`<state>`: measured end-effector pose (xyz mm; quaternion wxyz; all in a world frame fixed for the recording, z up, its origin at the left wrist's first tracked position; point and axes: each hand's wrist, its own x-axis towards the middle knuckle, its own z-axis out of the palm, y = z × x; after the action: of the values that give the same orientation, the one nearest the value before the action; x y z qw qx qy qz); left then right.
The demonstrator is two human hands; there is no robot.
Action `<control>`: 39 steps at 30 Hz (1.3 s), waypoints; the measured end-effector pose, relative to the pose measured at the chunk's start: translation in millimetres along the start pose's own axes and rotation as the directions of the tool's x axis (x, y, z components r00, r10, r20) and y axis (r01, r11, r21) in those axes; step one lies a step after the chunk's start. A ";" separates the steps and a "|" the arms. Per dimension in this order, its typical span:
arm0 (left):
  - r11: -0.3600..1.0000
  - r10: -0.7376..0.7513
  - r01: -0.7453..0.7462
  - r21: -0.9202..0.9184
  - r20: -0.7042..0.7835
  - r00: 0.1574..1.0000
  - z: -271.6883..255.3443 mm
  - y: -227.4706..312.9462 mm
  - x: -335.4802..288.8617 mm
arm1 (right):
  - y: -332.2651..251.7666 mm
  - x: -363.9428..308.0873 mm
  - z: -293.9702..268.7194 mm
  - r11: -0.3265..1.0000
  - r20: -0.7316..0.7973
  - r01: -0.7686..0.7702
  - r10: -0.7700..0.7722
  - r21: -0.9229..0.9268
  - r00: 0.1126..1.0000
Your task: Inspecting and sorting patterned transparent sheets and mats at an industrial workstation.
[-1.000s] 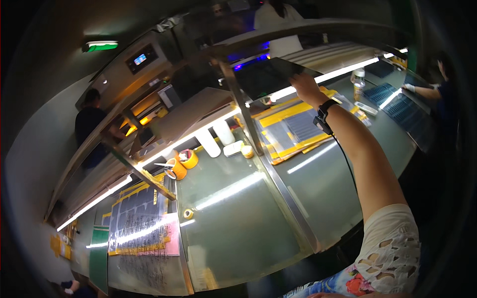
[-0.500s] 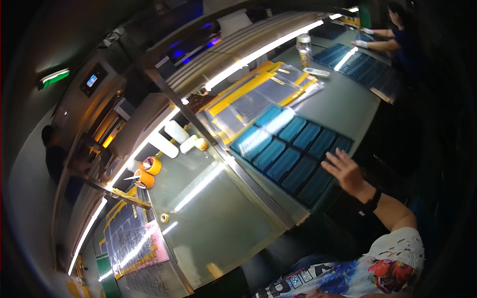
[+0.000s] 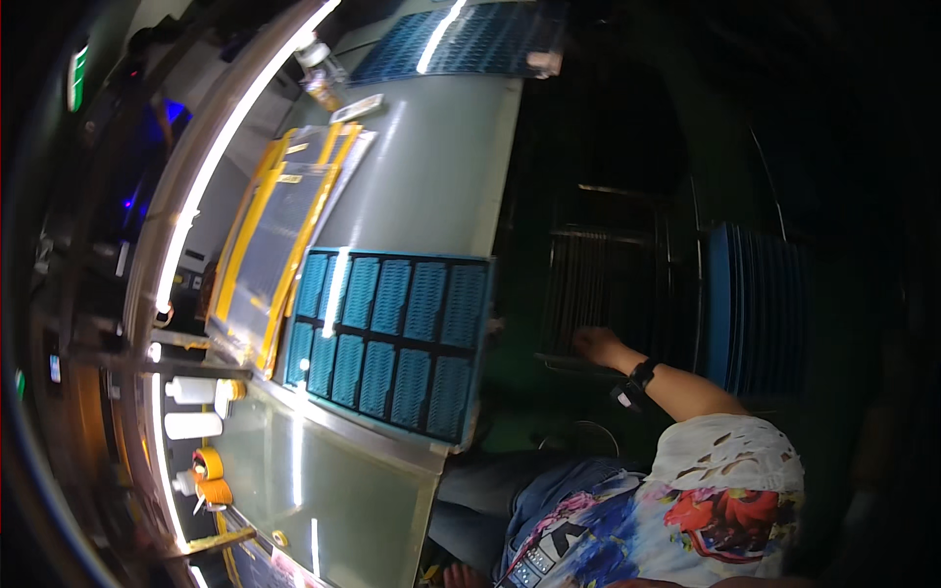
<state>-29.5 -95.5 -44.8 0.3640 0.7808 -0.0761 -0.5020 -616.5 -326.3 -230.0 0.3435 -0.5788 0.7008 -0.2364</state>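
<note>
My right hand (image 3: 600, 346), with a dark band at its wrist, reaches out over the dark area right of the table. It is nearest a rack of dark upright sheets (image 3: 598, 284); its fingers are blurred in shadow, so a grip cannot be made out. My left hand (image 3: 458, 575) shows only as fingertips at the lower edge, side by side with nothing seen in them. On the table's right edge lies a flat black panel (image 3: 333, 326) with two rows of blue patterned pieces, touched by neither hand.
Beyond the panel stretches the pale green tabletop (image 3: 431, 167), with another blue panel (image 3: 490, 39) at its far end. Yellow-edged film sheets (image 3: 279, 225) lie left. White bottles (image 3: 194, 424) and orange tape rolls (image 3: 211, 490) stand nearer. Blue upright boards (image 3: 750, 304) fill a rack at right.
My view has swung right and down. My right hand has left its place above the panel's edge and gone out toward the rack. Left fingertips have come into sight.
</note>
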 end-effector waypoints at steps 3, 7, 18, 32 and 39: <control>0.997 -0.050 0.049 0.060 0.007 0.999 24.7 10.9 -7.1 | 139.6 -13.0 21.4 0.879 0.225 -0.124 0.251 -0.460 0.941; 0.994 -0.073 0.077 0.079 -0.053 0.996 41.1 29.0 -40.1 | 194.3 -21.5 11.2 0.682 -0.280 -0.722 0.719 0.111 0.636; 0.993 -0.065 0.084 0.080 -0.208 0.976 90.9 53.3 -92.2 | 319.3 1.2 55.7 0.688 -0.144 -0.666 0.657 -0.287 0.740; 0.997 -0.042 0.040 -0.073 -0.027 0.999 74.6 70.4 -48.7 | 123.9 -56.5 -129.1 0.754 -0.486 -0.656 0.558 -0.043 0.673; 0.967 -0.015 0.072 -0.245 0.227 0.974 87.8 41.5 4.3 | 48.2 -100.8 -234.3 0.908 -0.687 -0.191 0.408 0.372 0.601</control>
<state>-90.9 -170.9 -41.5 0.4380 0.6685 -0.0347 -0.6001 -815.2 -233.2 -91.3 0.1304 -0.2507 0.8293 -0.4821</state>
